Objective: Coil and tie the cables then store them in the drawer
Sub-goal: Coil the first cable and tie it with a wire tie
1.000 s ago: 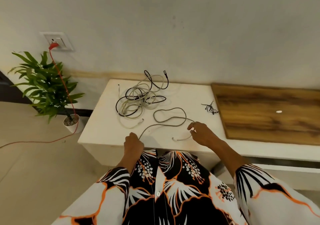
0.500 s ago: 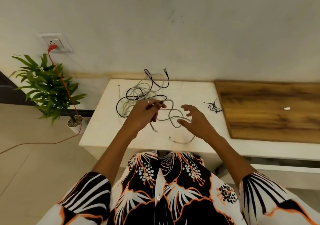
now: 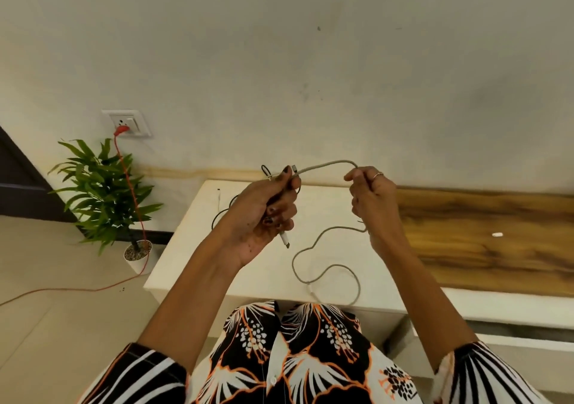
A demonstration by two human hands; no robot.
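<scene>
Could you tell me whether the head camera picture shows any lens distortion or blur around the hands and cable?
Head view: wide-angle bending curves the wall and table edges; light is soft and even, without glare; left hand, right hand and grey cable look slightly soft.

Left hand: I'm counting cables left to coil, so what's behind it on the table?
Behind the left hand, black cable loops and a white cable end show on the white table. The hand covers the rest.

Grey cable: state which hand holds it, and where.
Both. The left hand grips the grey cable near one connector end; the right hand pinches it farther along.
</scene>
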